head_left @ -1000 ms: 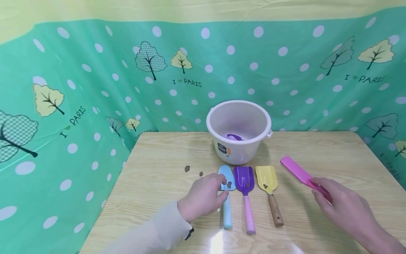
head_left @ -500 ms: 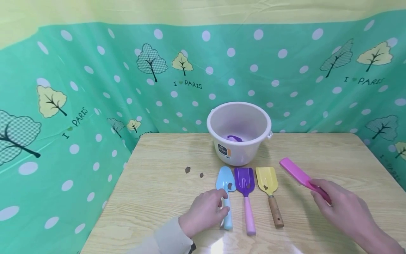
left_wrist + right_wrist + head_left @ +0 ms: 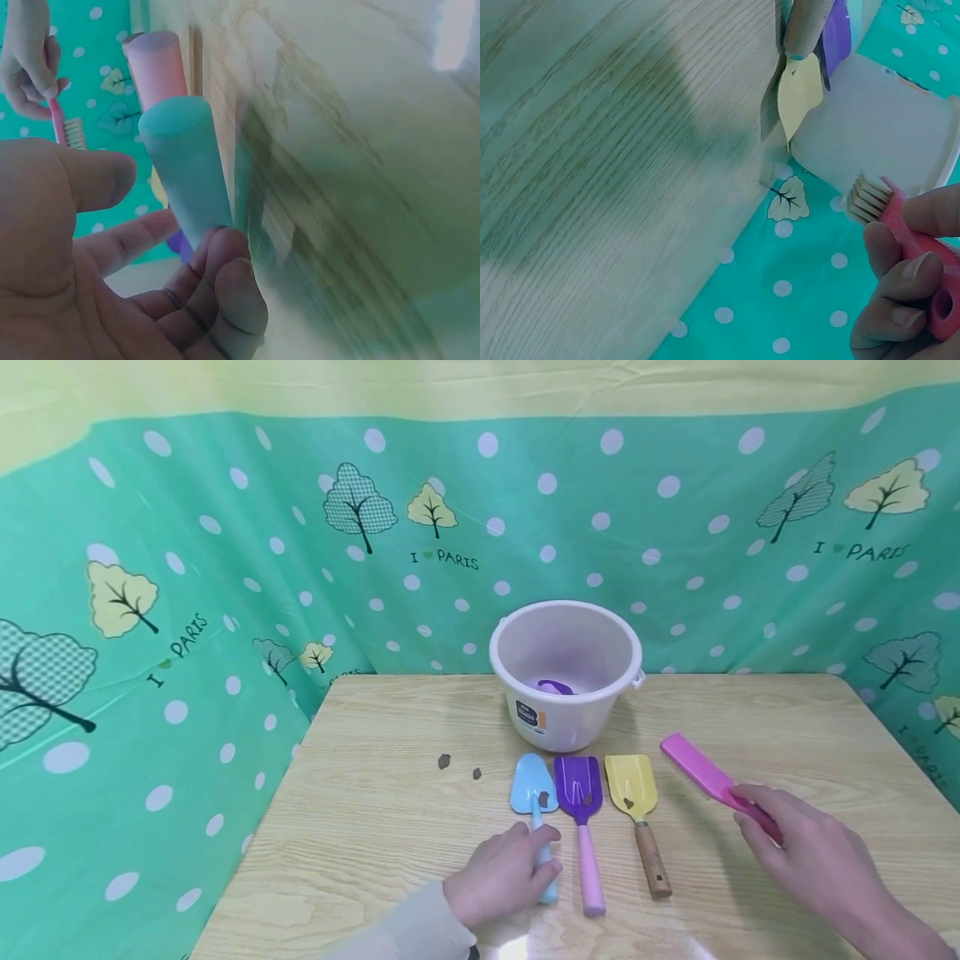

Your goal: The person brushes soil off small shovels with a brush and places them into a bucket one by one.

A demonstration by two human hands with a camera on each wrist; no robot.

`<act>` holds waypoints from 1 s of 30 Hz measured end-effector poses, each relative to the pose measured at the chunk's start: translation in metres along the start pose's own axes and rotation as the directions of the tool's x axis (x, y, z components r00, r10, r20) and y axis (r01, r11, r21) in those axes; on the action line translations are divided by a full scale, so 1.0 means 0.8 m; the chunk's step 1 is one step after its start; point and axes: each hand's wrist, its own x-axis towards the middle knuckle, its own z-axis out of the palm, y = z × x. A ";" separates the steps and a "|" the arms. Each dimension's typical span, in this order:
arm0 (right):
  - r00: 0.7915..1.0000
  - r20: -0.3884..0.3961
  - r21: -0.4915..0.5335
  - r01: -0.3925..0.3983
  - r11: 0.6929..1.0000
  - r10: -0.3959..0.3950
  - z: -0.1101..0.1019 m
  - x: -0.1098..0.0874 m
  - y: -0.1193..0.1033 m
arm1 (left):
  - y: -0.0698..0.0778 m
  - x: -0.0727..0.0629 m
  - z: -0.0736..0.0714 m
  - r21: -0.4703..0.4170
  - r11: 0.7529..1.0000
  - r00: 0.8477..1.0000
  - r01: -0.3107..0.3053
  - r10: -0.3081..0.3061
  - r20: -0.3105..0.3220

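My left hand point(image 3: 506, 868) is over the handle of a light-blue toy shovel point(image 3: 531, 777). In the left wrist view the bent fingers touch the side of its blue handle point(image 3: 184, 161), and the thumb stands apart from it. A purple shovel with a pink handle point(image 3: 591, 872) and a yellow shovel with a wooden handle point(image 3: 630, 778) lie alongside. Small brown bits mark all three blades. At the right, my right hand point(image 3: 817, 852) holds a pink brush point(image 3: 697, 764) by its handle; pale bristles point(image 3: 868, 198) show in the right wrist view.
A white bucket point(image 3: 555, 727) stands behind the shovels, with a purple thing point(image 3: 555, 687) inside. Two brown bits, one larger point(image 3: 444, 761) and one smaller point(image 3: 477, 773), lie on the wooden table point(image 3: 360, 827). A green dotted curtain point(image 3: 420, 627) hangs behind and at both sides.
My left hand has slid from the blue shovel's blade down to its handle. The handle's end has swung a little to the right. My right hand with the brush has hardly moved.
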 end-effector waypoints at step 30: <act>0.999 0.037 0.009 -0.029 1.000 0.029 0.005 0.000 -0.006 | -0.009 -0.002 0.012 -0.136 0.980 0.989 0.147 -0.150 -0.011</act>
